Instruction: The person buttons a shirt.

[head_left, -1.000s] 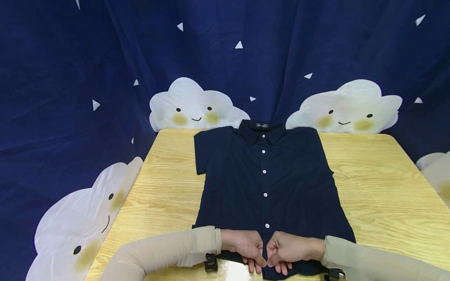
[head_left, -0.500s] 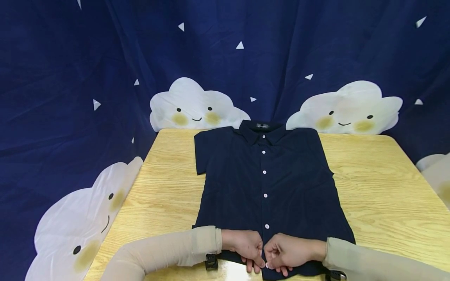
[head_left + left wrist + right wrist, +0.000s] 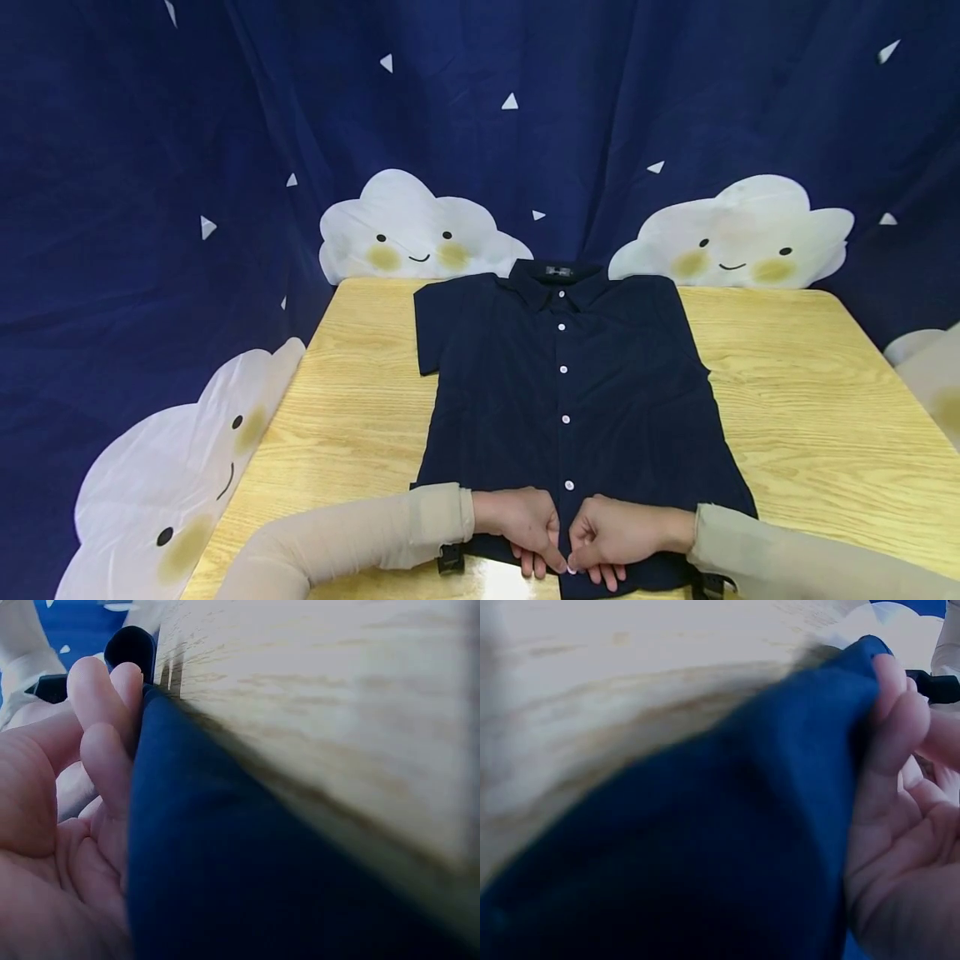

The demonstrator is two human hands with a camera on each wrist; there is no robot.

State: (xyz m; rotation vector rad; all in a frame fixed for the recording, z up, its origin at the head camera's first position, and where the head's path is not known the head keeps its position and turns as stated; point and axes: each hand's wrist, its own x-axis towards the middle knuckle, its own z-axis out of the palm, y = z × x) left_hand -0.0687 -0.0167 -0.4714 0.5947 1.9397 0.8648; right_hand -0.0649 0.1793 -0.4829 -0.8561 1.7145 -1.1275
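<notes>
A dark navy short-sleeved shirt (image 3: 495,400) lies spread front side up, its collar away from me and a row of white buttons down the middle. At the bottom of the button strip, my left hand (image 3: 521,521) and right hand (image 3: 622,531) meet with curled fingers, pinching the cloth near the hem. A small white button (image 3: 572,570) shows between their fingertips. In the left wrist view, the thumb and fingers (image 3: 97,697) are at the edge of the navy cloth (image 3: 225,847). The right wrist view has the fingertips (image 3: 904,724) gripping a raised fold of cloth (image 3: 765,787).
The shirt rests on a light wood-grain table (image 3: 345,400) with rounded far corners. Behind and to the left hangs a navy curtain (image 3: 465,75) printed with smiling white clouds and small triangles. Dark bands sit under both beige sleeves (image 3: 375,529).
The right hand shifts slightly left, then back right, while its fingertips stay at the lowest button, which now shows between the hands. The left hand barely moves, and the shirt lies the same.
</notes>
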